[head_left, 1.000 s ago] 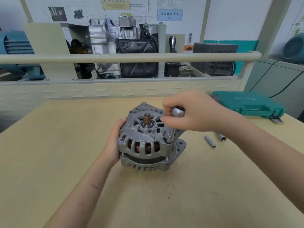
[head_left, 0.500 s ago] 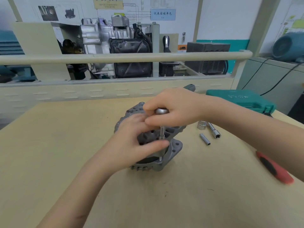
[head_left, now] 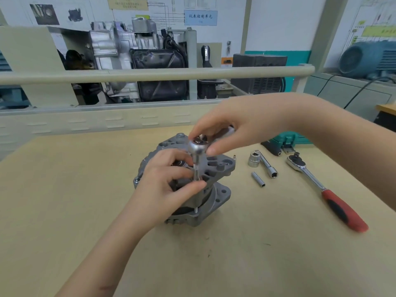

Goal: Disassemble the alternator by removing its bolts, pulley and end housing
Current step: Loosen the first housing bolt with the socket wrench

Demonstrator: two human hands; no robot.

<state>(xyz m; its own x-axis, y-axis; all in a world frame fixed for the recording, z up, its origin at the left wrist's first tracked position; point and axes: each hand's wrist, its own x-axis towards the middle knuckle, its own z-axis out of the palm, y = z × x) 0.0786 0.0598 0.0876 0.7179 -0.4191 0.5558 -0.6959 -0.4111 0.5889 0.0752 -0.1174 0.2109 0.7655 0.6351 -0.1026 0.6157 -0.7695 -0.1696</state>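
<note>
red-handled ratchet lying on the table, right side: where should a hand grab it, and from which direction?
Grip the ratchet by its red handle, coming from above. It lies flat on the table with the handle toward the person and the metal head pointing away, next to the loose sockets. The handle is the thickest part, and nothing lies around it.

Bright, even light; edges bowed
</note>
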